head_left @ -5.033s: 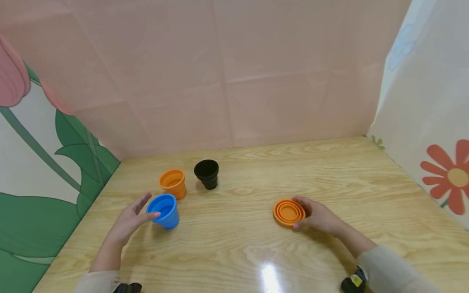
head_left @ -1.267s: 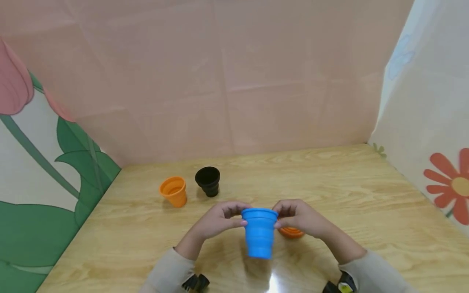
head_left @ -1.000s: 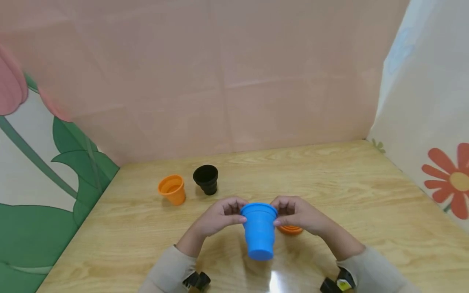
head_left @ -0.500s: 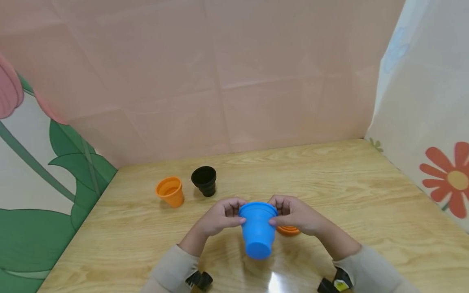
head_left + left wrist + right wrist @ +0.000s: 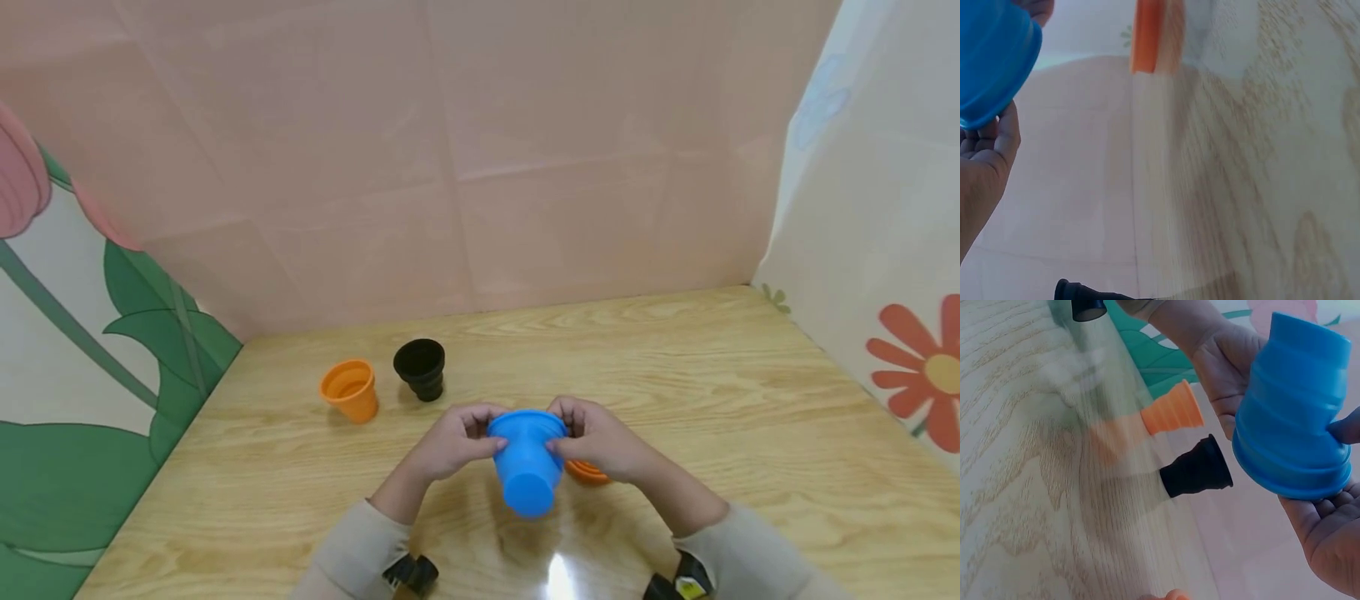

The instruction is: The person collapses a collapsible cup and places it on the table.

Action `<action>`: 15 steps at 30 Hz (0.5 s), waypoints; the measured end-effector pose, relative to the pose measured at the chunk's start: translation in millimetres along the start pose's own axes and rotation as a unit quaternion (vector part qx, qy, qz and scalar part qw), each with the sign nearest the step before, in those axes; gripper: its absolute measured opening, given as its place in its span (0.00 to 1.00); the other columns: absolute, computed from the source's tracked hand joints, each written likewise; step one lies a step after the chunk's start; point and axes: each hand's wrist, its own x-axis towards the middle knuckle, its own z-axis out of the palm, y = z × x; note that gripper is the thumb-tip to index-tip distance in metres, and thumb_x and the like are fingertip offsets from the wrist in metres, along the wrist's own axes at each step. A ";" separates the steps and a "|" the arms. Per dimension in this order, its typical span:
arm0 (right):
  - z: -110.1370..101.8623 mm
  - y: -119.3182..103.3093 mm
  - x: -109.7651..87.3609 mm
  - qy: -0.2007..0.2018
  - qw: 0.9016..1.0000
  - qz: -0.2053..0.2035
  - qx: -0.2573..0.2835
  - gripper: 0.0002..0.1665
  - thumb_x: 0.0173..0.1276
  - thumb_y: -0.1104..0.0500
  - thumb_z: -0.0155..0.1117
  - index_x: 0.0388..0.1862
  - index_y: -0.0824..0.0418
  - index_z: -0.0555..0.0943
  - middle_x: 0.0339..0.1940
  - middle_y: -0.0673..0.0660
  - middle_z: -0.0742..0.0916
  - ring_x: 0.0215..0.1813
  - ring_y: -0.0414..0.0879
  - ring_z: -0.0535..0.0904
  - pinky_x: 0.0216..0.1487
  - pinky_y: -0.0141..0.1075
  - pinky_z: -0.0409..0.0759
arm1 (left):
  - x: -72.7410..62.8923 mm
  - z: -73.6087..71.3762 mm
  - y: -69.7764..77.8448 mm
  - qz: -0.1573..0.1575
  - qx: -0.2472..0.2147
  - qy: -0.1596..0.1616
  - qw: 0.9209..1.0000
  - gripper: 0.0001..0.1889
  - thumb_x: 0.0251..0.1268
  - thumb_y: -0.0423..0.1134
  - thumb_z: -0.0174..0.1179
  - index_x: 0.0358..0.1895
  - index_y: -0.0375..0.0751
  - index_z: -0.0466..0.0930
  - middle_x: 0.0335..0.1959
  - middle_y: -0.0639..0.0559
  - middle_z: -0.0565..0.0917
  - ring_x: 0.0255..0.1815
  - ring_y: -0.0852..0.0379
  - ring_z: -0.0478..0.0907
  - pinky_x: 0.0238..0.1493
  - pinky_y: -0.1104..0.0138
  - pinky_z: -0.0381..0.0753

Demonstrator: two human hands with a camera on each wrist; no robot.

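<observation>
Both hands hold a blue collapsible cup (image 5: 528, 467) above the table, its base tilted toward the head camera. My left hand (image 5: 461, 442) pinches the rim area from the left, thumb on the near side. From the right, my right hand (image 5: 600, 442) pinches the opposite side. In the right wrist view the blue cup (image 5: 1297, 406) looks bent, its wall pushed in under a thumb. Behind the right hand, partly hidden, lies a flattened orange collapsible cup (image 5: 587, 473); the left wrist view shows this flattened orange cup (image 5: 1157, 34) edge-on.
An upright orange cup (image 5: 351, 392) and an upright black cup (image 5: 420, 369) stand at the back left of the wooden table (image 5: 675, 358). A pink sheet (image 5: 480, 167) hangs behind, with printed flower panels at both sides.
Five seconds ago the right hand held the flattened orange cup and the left was at the blue cup. Both now hold the blue cup mid-table; lately its base has tipped up toward the head camera.
</observation>
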 end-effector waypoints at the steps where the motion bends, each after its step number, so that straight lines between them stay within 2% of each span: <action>1: 0.4 -0.5 0.9 0.006 1.000 0.002 -0.004 0.11 0.54 0.69 0.56 0.34 0.75 0.67 0.27 0.57 0.74 0.29 0.43 0.71 0.30 0.33 0.74 | 0.7 0.0 0.5 -0.002 0.003 0.004 1.000 0.14 0.56 0.28 0.53 0.45 0.22 0.70 0.36 0.43 0.75 0.33 0.58 0.70 0.35 0.69 0.74; 5: 1.4 -2.0 4.6 0.029 0.999 -0.007 -0.012 0.08 0.53 0.71 0.52 0.32 0.74 0.67 0.25 0.55 0.73 0.28 0.43 0.70 0.29 0.32 0.73 | 4.1 0.0 0.9 0.002 -0.001 0.020 1.000 0.13 0.54 0.26 0.51 0.43 0.22 0.70 0.34 0.47 0.74 0.32 0.58 0.69 0.33 0.70 0.73; 9: 2.2 -2.0 6.5 0.046 0.999 -0.003 -0.012 0.07 0.54 0.71 0.51 0.32 0.74 0.67 0.26 0.54 0.73 0.29 0.44 0.70 0.30 0.32 0.72 | 5.4 0.0 0.0 0.006 0.000 0.027 1.000 0.13 0.56 0.26 0.50 0.44 0.22 0.70 0.35 0.45 0.74 0.34 0.58 0.69 0.34 0.69 0.74; 15: 4.9 -0.4 7.3 0.071 0.997 0.005 -0.003 0.08 0.58 0.69 0.52 0.34 0.74 0.67 0.28 0.58 0.74 0.30 0.45 0.70 0.31 0.32 0.73 | 4.4 -0.2 -0.9 -0.012 0.044 0.039 0.998 0.13 0.60 0.28 0.48 0.48 0.28 0.70 0.39 0.42 0.75 0.35 0.58 0.70 0.36 0.68 0.73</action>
